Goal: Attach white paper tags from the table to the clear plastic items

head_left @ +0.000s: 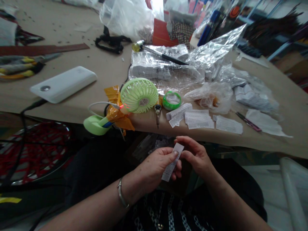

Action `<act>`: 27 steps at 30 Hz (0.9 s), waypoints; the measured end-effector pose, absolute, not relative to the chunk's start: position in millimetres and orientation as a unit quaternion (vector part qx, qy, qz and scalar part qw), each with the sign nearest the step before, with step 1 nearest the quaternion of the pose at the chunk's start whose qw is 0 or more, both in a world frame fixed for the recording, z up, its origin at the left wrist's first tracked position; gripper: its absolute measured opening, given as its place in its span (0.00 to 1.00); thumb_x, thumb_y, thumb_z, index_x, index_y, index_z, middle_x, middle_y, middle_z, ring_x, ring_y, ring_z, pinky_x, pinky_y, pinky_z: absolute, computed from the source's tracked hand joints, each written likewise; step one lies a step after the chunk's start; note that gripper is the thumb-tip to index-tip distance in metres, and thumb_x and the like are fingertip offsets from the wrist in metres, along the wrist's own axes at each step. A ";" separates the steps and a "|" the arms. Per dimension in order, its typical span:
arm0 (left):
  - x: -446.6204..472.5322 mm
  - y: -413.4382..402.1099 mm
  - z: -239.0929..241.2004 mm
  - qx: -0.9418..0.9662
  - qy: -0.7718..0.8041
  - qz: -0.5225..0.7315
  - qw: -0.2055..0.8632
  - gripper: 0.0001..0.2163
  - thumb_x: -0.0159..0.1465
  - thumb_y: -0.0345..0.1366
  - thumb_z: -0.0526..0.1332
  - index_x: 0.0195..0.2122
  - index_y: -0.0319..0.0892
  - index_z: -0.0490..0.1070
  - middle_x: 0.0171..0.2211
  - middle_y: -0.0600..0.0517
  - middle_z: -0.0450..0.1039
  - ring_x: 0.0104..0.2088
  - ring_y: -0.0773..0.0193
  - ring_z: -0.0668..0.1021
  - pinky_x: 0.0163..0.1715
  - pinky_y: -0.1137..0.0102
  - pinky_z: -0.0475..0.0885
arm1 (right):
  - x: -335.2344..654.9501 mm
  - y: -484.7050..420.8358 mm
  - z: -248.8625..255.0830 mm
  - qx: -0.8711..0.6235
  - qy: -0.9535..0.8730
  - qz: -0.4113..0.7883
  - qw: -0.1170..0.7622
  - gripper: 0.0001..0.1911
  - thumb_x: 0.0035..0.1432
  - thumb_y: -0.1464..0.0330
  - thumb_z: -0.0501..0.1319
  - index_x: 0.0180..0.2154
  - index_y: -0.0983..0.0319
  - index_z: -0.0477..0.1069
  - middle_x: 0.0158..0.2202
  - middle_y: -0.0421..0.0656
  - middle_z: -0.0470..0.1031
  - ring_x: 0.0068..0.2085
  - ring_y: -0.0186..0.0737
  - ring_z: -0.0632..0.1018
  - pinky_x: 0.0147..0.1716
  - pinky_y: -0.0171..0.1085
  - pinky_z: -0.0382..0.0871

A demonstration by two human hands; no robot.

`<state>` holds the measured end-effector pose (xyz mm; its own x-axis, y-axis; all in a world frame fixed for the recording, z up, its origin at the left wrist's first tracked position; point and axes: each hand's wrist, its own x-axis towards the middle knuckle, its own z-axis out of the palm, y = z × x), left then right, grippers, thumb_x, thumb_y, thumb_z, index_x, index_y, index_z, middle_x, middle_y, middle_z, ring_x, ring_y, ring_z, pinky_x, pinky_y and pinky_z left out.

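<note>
My left hand [160, 165] pinches a narrow white printed label [171, 166] between thumb and fingers, above my lap. Close by its upper end, my right hand [196, 155] curves with thumb and fingers apart; I see nothing between them. Stacks of similar printed labels [197, 119] lie along the table's front edge, with one more label pile [228, 124] to their right. Just left of the stacks, a soldering iron [158, 116] points its tip over the edge. Behind them sits a small green-rimmed round tub [171, 100] with pale contents.
A green fan [139, 96], bound with orange tape, stands at the table edge. Left of it lies a white power bank [64, 84] with a cable. Farther back are plastic-wrapped label bundles [151, 72] and a hammer [163, 56]. Tweezers [248, 122] lie at right.
</note>
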<state>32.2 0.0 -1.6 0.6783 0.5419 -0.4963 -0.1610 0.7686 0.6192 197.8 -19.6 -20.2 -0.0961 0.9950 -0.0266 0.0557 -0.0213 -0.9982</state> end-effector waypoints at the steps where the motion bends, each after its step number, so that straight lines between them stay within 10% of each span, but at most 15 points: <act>1: 31.6 0.5 -1.4 0.275 0.346 0.205 0.873 0.11 0.62 0.42 0.57 0.31 0.37 0.67 0.24 0.53 0.69 0.21 0.71 0.72 0.19 0.78 0.64 | 198.0 -21.1 -16.8 -0.515 -0.582 0.448 0.442 0.18 0.54 0.67 0.61 0.49 0.55 0.68 0.46 0.43 0.71 0.47 0.40 0.72 0.48 0.40 0.65; 11: 30.7 1.4 -0.1 0.272 0.369 0.211 0.864 0.09 0.62 0.38 0.56 0.32 0.37 0.68 0.22 0.53 0.68 0.20 0.72 0.72 0.19 0.77 0.65 | 191.9 -25.9 -9.6 -0.543 -0.725 0.233 0.354 0.17 0.58 0.68 0.57 0.50 0.58 0.66 0.47 0.47 0.68 0.48 0.42 0.70 0.48 0.41 0.65; 27: 14.3 2.2 -0.1 0.334 0.398 0.267 0.812 0.11 0.61 0.41 0.56 0.32 0.38 0.69 0.22 0.54 0.67 0.21 0.71 0.70 0.22 0.76 0.63 | 163.4 -9.0 -22.8 -0.513 -0.377 0.615 0.465 0.08 0.53 0.64 0.63 0.29 0.61 0.68 0.22 0.35 0.69 0.21 0.28 0.68 0.22 0.29 0.62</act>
<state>14.3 2.2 -0.1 0.5407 0.6990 -0.4680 -0.1678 0.6347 0.7543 163.4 -9.0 -22.8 -0.0411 0.9594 -0.2790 -0.1854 -0.2817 -0.9414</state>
